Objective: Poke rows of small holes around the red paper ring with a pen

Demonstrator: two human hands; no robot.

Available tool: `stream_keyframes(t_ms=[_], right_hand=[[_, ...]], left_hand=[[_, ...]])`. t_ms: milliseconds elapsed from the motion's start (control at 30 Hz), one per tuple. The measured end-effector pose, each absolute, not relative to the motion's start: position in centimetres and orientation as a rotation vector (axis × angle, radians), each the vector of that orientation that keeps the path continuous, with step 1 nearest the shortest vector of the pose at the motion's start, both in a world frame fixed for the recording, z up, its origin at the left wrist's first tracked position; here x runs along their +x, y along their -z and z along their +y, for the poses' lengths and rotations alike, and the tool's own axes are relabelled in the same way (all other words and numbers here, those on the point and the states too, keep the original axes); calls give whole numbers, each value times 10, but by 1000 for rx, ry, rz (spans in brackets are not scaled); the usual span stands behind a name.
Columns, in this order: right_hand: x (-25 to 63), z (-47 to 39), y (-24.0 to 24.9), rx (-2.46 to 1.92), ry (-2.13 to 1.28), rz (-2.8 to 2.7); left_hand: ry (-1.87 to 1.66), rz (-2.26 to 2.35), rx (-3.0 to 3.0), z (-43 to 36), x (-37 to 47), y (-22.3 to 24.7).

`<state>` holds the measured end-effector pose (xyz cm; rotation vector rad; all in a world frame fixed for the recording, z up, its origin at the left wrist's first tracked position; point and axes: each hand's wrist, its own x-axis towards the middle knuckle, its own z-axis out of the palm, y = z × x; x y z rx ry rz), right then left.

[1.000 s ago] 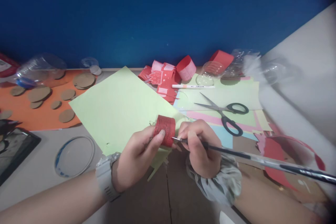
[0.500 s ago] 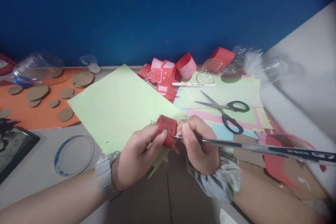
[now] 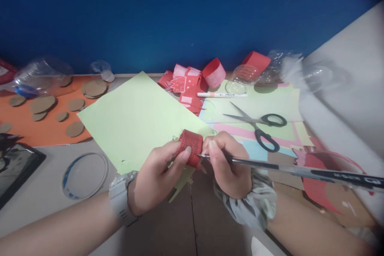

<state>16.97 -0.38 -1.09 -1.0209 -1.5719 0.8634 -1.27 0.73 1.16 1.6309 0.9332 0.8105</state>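
Observation:
My left hand point(image 3: 163, 172) is closed around a small red paper roll point(image 3: 191, 149) covered in fine dark pen marks, its thumb pressed on the near face. In my right hand point(image 3: 226, 166) is a clear-barrelled black ink pen point(image 3: 276, 166), pinched close to its tip. The pen's point touches the right side of the red roll, and its barrel runs off to the right. Under and behind the left hand lies a large light green paper sheet point(image 3: 141, 116), turned cornerwise.
Open black-handled scissors point(image 3: 258, 122) rest on coloured papers at the right, near a white marker point(image 3: 222, 95). Red paper rings point(image 3: 214, 73) stand by the blue wall. At left are cardboard discs point(image 3: 43, 104) on orange paper point(image 3: 18, 128), a tape ring point(image 3: 67, 172) and a plastic bottle point(image 3: 45, 72).
Both hands keep the same grip on the red roll and the pen. The pen's rear end has dipped slightly, while its tip stays at the roll's side.

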Motion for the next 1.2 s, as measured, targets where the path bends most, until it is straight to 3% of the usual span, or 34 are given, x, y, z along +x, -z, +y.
stream_keyframes(t_ms=[1200], right_hand=[[167,4,-5,-853,-674,-1825]], left_hand=[[-803,937,1626,7,-13,-10]])
